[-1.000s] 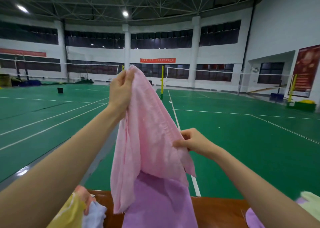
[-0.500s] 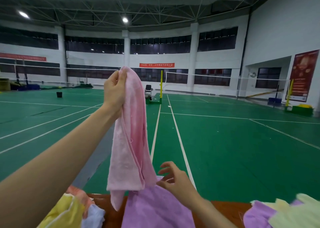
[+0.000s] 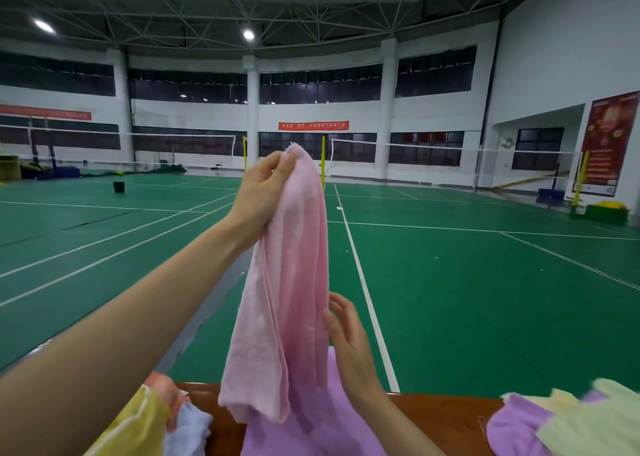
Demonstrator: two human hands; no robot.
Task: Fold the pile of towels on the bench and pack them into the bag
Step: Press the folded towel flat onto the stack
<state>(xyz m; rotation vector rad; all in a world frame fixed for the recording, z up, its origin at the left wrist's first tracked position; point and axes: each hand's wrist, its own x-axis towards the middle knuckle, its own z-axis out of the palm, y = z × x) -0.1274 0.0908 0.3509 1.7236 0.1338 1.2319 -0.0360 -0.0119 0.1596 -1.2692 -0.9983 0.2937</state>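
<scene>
Though half behind pink towel (image 3: pixel 294 282), purple towel (image 3: pixel 318 431) on bench (image 3: pixel 443 417).

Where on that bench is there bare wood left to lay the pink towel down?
The widest bare patch of bench lies between the spread purple towel and the right-hand heap. A narrow strip shows between that purple towel and the light blue towel. The left corner is crowded.

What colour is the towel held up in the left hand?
The towel is light pink; head view shows it best.
</scene>
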